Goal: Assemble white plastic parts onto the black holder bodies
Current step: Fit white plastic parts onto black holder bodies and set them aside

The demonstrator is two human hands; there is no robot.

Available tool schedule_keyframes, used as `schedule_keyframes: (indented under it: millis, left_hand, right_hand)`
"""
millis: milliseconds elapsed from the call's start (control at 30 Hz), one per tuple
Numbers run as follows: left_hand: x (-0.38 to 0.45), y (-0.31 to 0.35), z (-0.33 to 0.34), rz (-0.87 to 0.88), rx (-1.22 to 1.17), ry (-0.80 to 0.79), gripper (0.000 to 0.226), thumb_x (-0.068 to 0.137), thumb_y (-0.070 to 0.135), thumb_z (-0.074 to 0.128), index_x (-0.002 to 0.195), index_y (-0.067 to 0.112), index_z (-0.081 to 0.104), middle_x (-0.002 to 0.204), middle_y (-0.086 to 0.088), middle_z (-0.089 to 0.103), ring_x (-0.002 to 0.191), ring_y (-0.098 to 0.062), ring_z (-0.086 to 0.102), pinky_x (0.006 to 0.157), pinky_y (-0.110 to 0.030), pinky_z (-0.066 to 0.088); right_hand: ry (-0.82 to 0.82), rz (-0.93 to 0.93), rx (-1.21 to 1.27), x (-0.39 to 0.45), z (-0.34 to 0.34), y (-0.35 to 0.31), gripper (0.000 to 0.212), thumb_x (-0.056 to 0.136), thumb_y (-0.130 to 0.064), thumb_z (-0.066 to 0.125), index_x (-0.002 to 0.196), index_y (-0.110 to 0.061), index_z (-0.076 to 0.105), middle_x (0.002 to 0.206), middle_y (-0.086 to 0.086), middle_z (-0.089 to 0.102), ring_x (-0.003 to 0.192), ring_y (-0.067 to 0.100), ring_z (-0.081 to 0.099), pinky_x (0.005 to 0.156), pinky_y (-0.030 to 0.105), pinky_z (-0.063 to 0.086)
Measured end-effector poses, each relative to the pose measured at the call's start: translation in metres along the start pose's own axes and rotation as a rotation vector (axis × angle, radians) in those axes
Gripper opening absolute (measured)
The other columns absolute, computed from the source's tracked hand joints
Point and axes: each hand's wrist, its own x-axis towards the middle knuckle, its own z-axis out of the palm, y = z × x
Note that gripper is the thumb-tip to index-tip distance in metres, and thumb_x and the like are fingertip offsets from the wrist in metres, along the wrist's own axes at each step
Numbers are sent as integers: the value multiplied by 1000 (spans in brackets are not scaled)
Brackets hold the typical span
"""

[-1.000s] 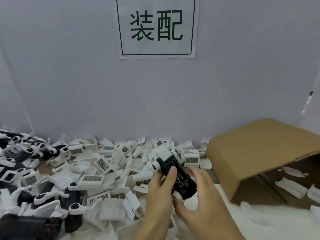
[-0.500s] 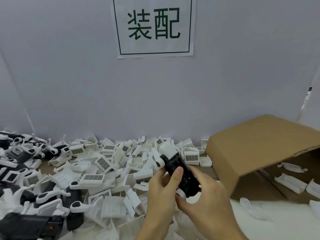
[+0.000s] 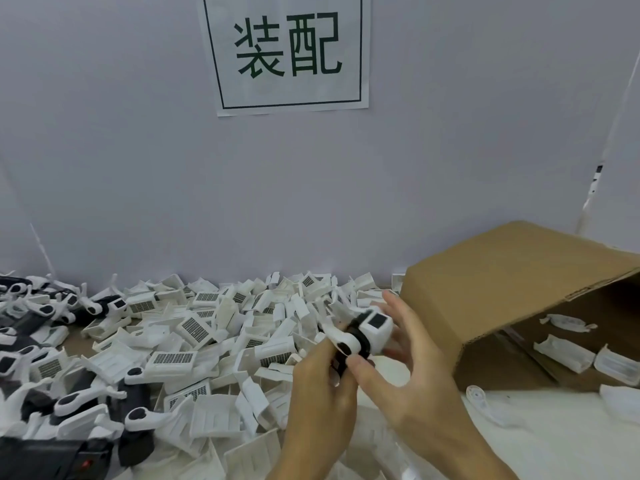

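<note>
Nestling between both grips: left hand (image 3: pixel 323 382), right hand (image 3: pixel 412 372), holder (image 3: pixel 363 332).

A brown cardboard box (image 3: pixel 512 289) lies tipped on its side at the right. On the grey wall (image 3: pixel 138 150) hangs a white paper sign (image 3: pixel 287 53) printed with two dark green characters.
</note>
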Motion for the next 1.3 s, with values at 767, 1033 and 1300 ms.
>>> schedule_keyframes:
  millis: [767, 1033, 1300]
  left_hand:
    - [-2, 0, 2, 2, 72, 111, 27, 100, 7, 55, 117, 29, 58, 97, 19, 71, 93, -7, 67, 80, -26, 54]
    - [17, 0, -17, -720, -755, 425, 32, 108, 33, 41, 118, 18, 67, 102, -4, 76, 96, -18, 72, 89, -41, 54]
    - [18, 2, -18, -751, -1080, 324, 26, 78, 37, 71, 78, 11, 75, 67, -12, 60, 53, -20, 58, 53, -34, 43]
  right_hand:
    - [-4, 171, 11, 4, 3, -2, 94, 59, -72, 69, 143, -42, 38, 131, -25, 58, 113, -5, 60, 93, 25, 49]
    - [5, 273, -57, 5, 5, 3, 56, 77, -68, 42, 130, -48, 43, 123, -31, 52, 104, -24, 51, 72, 4, 45]
    - [1, 389, -50, 6, 4, 3, 20, 104, -34, 43, 112, -44, 58, 115, -18, 65, 104, 1, 62, 95, 32, 51]
